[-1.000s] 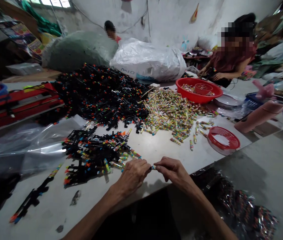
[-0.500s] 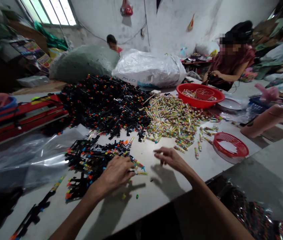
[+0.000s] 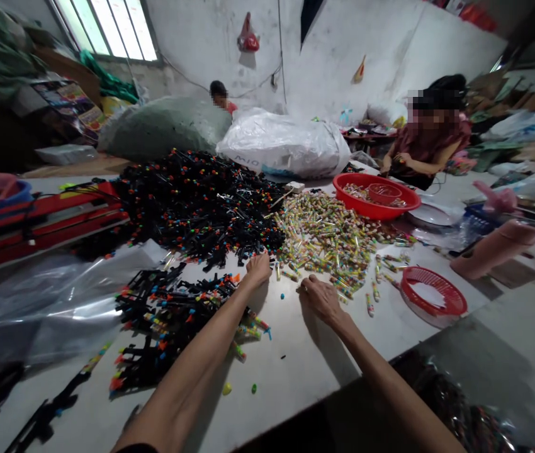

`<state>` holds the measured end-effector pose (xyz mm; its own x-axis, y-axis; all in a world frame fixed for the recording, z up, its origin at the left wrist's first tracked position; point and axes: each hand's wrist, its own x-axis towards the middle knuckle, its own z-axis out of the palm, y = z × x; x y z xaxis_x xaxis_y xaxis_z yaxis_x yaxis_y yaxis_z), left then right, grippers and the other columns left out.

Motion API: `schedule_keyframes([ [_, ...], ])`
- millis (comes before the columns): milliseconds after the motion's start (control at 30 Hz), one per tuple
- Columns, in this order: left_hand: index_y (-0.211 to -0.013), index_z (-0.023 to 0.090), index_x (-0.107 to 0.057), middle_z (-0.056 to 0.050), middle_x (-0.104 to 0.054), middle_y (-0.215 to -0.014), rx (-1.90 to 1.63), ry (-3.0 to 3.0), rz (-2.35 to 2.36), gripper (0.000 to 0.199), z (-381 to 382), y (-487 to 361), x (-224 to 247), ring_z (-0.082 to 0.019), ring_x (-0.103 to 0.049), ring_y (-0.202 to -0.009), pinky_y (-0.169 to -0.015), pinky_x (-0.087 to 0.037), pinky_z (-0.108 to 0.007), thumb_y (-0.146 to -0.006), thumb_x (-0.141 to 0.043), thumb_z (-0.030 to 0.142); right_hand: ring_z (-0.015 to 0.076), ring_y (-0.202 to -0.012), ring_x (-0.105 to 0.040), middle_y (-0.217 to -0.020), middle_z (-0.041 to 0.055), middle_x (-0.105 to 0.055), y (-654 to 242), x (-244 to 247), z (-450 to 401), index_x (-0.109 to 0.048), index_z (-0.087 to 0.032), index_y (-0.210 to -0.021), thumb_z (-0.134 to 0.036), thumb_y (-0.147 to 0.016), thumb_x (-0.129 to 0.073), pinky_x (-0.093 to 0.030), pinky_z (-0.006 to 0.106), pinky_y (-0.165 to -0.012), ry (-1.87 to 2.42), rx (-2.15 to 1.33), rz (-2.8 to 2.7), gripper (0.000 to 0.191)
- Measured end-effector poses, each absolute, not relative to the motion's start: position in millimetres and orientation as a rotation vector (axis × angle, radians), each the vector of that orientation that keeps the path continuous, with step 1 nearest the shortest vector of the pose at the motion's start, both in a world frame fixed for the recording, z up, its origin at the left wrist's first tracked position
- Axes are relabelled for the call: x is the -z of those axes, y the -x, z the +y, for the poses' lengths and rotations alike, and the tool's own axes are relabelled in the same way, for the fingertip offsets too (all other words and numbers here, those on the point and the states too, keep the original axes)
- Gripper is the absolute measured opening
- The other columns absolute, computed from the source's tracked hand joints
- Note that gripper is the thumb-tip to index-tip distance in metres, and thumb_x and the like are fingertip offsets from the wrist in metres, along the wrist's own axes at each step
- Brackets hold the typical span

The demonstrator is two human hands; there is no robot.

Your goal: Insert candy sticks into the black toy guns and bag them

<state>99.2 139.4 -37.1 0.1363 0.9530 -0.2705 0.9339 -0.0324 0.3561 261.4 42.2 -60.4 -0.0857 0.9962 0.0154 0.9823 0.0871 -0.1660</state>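
My left hand [image 3: 259,269] reaches to the front edge of a large pile of black toy guns [image 3: 201,207]. Its fingers are curled closed, and what they hold is hidden. My right hand [image 3: 320,298] is above the white table [image 3: 296,371], by the near edge of a heap of small candy-filled tubes [image 3: 328,229]. Its fingertips are pinched together; anything between them is too small to name. Under and beside my left forearm lies a smaller stack of toy guns [image 3: 173,308] with tubes fitted on some. One single toy gun [image 3: 60,406] rests at the lower left.
A red basin [image 3: 376,204] of tubes stands behind the heap. To the right are a red basket [image 3: 432,296] and a pink cylinder [image 3: 498,248]. Clear plastic sheeting [image 3: 83,308] covers the left side. A co-worker [image 3: 428,135] sits across the table. Small caps [image 3: 254,389] lie near the front.
My left hand has moved forward from the smaller stack to the big pile of toy guns. My right hand's fingers have closed near the tubes. A blue cap now shows between my hands.
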Motion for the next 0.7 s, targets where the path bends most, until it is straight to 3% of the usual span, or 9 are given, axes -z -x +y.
schedule_keyframes([
  [133, -0.102, 0.014, -0.057, -0.007, -0.06, -0.102, -0.349, -1.726, 1.699, 0.026, 115.4, -92.5, 36.4, -0.02, -0.058, -0.094, -0.077, -0.049, -0.036, -0.08, -0.06, 0.028, 0.016, -0.074, -0.057, -0.081, 0.0043, -0.063, -262.9, 60.3, 24.3, -0.06, -0.017, -0.082, -0.028, -0.086, -0.041, -0.033, 0.023, -0.059, 2.009, -0.296, -2.033, 0.022],
  [233, -0.098, 0.014, -0.056, -0.007, -0.064, -0.089, -0.575, -1.529, 1.489, 0.026, 84.4, -89.2, 31.6, -0.017, -0.063, -0.077, -0.062, -0.049, -0.027, -0.074, -0.062, 0.021, 0.0144, -0.065, -0.055, -0.07, 0.002, -0.061, -257.6, 53.1, 5.4, -0.059, -0.016, -0.077, -0.038, -0.085, -0.044, -0.036, 0.023, -0.055, 1.696, -0.718, -1.668, 0.028],
  [367, -0.103, 0.015, -0.047, -0.005, -0.066, -0.079, -0.806, -1.253, 1.226, 0.037, 38.0, -85.4, 30.1, -0.011, -0.058, -0.053, -0.044, -0.041, -0.02, -0.074, -0.059, 0.034, 0.0124, -0.06, -0.053, -0.07, 0.001, -0.06, -242.2, 38.6, -25.1, -0.062, -0.015, -0.084, -0.045, -0.075, -0.059, -0.039, 0.023, -0.053, 1.348, -1.154, -1.246, 0.032],
  [500, -0.101, 0.015, -0.043, -0.002, -0.064, -0.07, -0.979, -1.023, 1.086, 0.055, 7.6, -83.4, 34.3, -0.01, -0.056, -0.05, -0.046, -0.043, -0.022, -0.061, -0.068, 0.043, 0.011, -0.058, -0.051, -0.068, 0.001, -0.061, -226.7, 29.9, -46.3, -0.067, -0.015, -0.089, -0.042, -0.071, -0.064, -0.041, 0.023, -0.054, 1.3, -1.207, -1.177, 0.032],
  [700, -0.103, 0.015, -0.042, 0.004, -0.06, -0.063, -1.116, -0.88, 0.998, 0.059, -10.8, -81.1, 33.1, -0.01, -0.057, -0.051, -0.05, -0.048, -0.024, -0.058, -0.074, 0.035, 0.0117, -0.062, -0.051, -0.074, 0.0018, -0.061, -218.8, 34.5, -54.3, -0.071, -0.019, -0.089, -0.037, -0.075, -0.062, -0.042, 0.024, -0.055, 1.238, -1.146, -1.278, 0.024],
])
